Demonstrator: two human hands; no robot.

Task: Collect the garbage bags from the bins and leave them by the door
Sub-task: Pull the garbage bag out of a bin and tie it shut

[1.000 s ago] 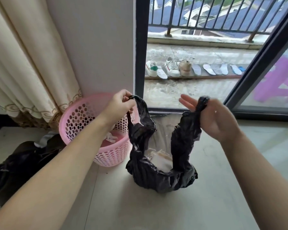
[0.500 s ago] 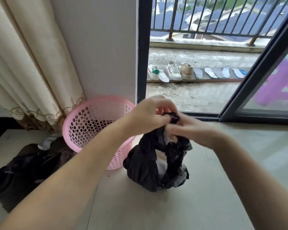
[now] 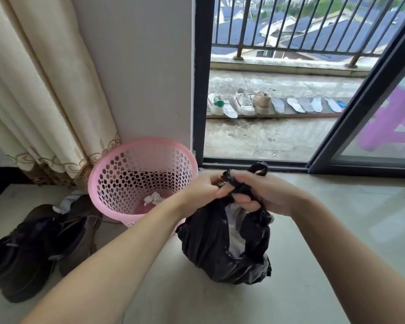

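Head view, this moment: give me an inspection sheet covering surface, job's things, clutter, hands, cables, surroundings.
Surface: pale tiled floor, glossy.
Job's things: black garbage bag stands on the floor, out of the pink perforated bin, its top gathered; pale rubbish shows through the opening. A white crumpled scrap lies in the bin.
Clutter: dark boots on the floor left of the bin.
Hands: left hand and right hand both grip the bag's gathered handles, close together above it.
Cables: nothing seen.
Surroundings: cream curtain, open sliding door to a balcony with shoes and insoles in a row, railing, purple stool behind the glass.
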